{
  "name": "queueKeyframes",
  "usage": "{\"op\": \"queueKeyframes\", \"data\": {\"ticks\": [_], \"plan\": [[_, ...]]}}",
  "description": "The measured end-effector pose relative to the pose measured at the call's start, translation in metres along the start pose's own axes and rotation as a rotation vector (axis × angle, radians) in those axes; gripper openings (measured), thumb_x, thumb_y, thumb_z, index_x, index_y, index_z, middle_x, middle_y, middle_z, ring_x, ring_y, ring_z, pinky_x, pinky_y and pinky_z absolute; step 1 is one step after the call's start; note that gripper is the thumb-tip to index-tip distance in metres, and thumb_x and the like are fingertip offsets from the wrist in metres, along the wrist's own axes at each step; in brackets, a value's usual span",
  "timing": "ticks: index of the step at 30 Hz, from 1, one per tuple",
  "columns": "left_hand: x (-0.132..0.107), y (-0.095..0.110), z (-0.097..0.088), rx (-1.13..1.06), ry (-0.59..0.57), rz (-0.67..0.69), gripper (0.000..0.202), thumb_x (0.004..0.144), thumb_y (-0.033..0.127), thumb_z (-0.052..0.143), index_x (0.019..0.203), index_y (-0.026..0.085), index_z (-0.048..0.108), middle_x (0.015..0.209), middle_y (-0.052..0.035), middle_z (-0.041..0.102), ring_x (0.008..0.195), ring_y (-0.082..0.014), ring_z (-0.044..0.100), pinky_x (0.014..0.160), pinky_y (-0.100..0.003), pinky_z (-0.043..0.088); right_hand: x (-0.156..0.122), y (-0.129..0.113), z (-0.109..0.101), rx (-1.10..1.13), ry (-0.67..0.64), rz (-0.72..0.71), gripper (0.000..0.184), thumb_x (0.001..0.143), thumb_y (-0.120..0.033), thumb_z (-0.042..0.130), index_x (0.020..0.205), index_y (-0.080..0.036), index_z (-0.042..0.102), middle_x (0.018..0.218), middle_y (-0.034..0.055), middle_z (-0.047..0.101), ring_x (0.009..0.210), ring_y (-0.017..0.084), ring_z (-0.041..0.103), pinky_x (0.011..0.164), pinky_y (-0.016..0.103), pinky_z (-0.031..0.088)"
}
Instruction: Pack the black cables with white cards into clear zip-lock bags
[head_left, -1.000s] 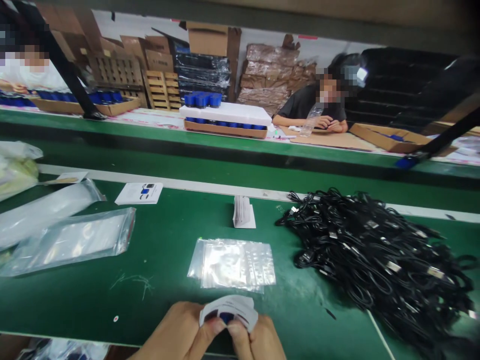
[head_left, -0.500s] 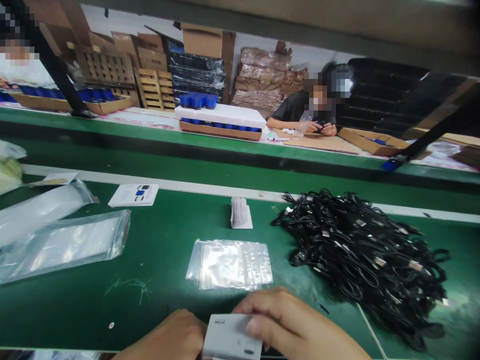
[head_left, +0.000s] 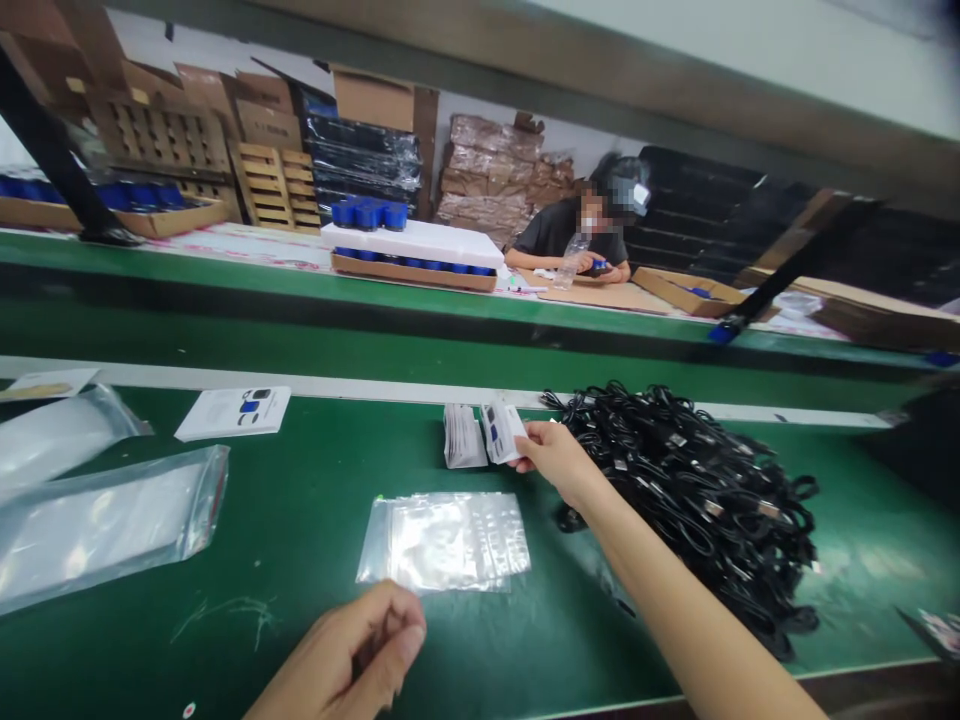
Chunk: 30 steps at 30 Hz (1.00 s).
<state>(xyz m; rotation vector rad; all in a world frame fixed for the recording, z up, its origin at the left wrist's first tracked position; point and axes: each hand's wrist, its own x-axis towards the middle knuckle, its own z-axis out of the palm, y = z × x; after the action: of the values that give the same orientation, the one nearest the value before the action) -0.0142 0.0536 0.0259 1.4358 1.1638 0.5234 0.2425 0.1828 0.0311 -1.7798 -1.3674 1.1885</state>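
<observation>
My right hand [head_left: 551,455] reaches out across the green table and pinches a folded white leaflet [head_left: 502,432], held right beside the small stack of folded leaflets [head_left: 463,437]. My left hand [head_left: 358,650] hovers near the front edge with fingers curled and thumb touching fingertips; nothing shows in it. A stack of small clear zip bags [head_left: 446,540] lies between the two hands. A big heap of black cables [head_left: 690,490] lies just right of my right arm.
Larger clear bags [head_left: 97,520] and a white printed sheet [head_left: 234,412] lie at the left. Beyond a green conveyor [head_left: 375,330], a person sits at a far bench with a tray of blue parts [head_left: 412,262], cardboard boxes and pallets.
My right hand carried the folded leaflet from the front edge up to the leaflet stack. My left hand let go of it and stayed near the front edge. The view shifted right.
</observation>
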Motion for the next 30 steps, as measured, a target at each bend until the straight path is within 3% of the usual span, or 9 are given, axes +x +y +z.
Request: {"op": "queueKeyframes", "data": {"ticks": [2,4,6,8,12,20,23,27,30], "plan": [[0.011,0.005,-0.012,-0.072,0.106,-0.006,0.043,0.084,0.061,0.047,0.1,0.022,0.055,0.077,0.0007,0.059,0.074,-0.016,0.058,0.072,-0.028,0.045,0.007,-0.002,0.007,-0.016,-0.013,0.017,0.027,0.093,-0.03,0.057,0.116,-0.016,0.057,0.113,0.0072,0.061,0.092,0.02,0.064,0.077,0.039,0.054],[0.03,0.016,-0.025,-0.206,0.136,-0.032,0.047,0.083,0.052,0.055,0.118,0.022,0.05,0.11,-0.007,0.062,0.106,-0.0218,0.058,0.092,-0.033,0.043,0.01,-0.005,0.014,-0.04,-0.041,0.015,0.027,0.093,-0.03,0.057,0.116,-0.016,0.057,0.114,0.0075,0.061,0.093,0.02,0.063,0.078,0.04,0.054],[0.055,0.03,-0.035,-0.358,0.13,-0.069,0.055,0.082,0.046,0.06,0.13,0.022,0.045,0.138,-0.0099,0.05,0.127,-0.0224,0.046,0.107,-0.034,0.032,0.011,-0.008,0.02,-0.075,-0.079,-0.001,0.028,0.093,-0.03,0.057,0.117,-0.016,0.057,0.115,0.0076,0.061,0.093,0.021,0.063,0.078,0.04,0.054],[0.08,0.043,-0.04,-0.422,0.1,-0.096,0.063,0.087,0.044,0.055,0.14,0.017,0.034,0.149,-0.0142,0.037,0.132,-0.0235,0.042,0.108,-0.036,0.034,0.009,-0.011,0.025,-0.125,-0.117,-0.026,0.028,0.093,-0.03,0.057,0.117,-0.016,0.057,0.114,0.0074,0.061,0.093,0.02,0.064,0.078,0.04,0.054],[0.109,0.055,-0.033,-0.508,0.016,-0.09,0.053,0.094,0.037,0.043,0.139,0.01,0.036,0.142,-0.0182,0.047,0.126,-0.0231,0.05,0.105,-0.038,0.041,0.001,-0.017,0.031,-0.289,-0.15,-0.113,0.027,0.093,-0.03,0.057,0.116,-0.016,0.057,0.113,0.007,0.062,0.092,0.02,0.064,0.077,0.039,0.055],[0.108,0.054,-0.026,-0.425,0.018,-0.048,0.045,0.096,0.037,0.038,0.133,0.013,0.046,0.137,-0.0159,0.053,0.123,-0.0223,0.053,0.102,-0.038,0.044,-0.019,-0.025,0.037,-0.662,0.005,-0.259,0.029,0.092,-0.029,0.058,0.117,-0.014,0.057,0.113,0.0084,0.062,0.096,0.022,0.063,0.083,0.043,0.051],[0.1,0.05,-0.03,-0.256,0.101,-0.03,0.051,0.095,0.042,0.038,0.137,0.013,0.04,0.14,-0.0174,0.048,0.122,-0.0239,0.053,0.099,-0.038,0.046,-0.033,-0.024,0.032,-0.717,0.086,-0.309,0.026,0.093,-0.022,0.053,0.116,-0.01,0.058,0.112,0.0135,0.06,0.094,0.024,0.063,0.082,0.039,0.049],[0.074,0.035,-0.035,0.126,0.212,0.032,0.043,0.083,0.043,0.055,0.121,0.022,0.055,0.129,-0.0096,0.053,0.118,-0.0287,0.05,0.1,-0.045,0.039,-0.064,-0.01,0.024,-0.759,0.062,-0.381,0.016,0.091,-0.019,0.053,0.083,-0.016,0.067,0.088,0.0066,0.064,0.081,0.022,0.064,0.072,0.032,0.048],[0.057,0.019,-0.035,0.458,0.273,0.056,0.045,0.074,0.04,0.065,0.115,0.023,0.06,0.113,-0.0074,0.058,0.113,-0.0321,0.049,0.095,-0.048,0.038,-0.085,0.007,0.028,-0.778,0.044,-0.405,0.012,0.082,-0.02,0.068,0.091,-0.014,0.066,0.092,0.0096,0.063,0.087,0.027,0.062,0.074,0.037,0.05]]}}
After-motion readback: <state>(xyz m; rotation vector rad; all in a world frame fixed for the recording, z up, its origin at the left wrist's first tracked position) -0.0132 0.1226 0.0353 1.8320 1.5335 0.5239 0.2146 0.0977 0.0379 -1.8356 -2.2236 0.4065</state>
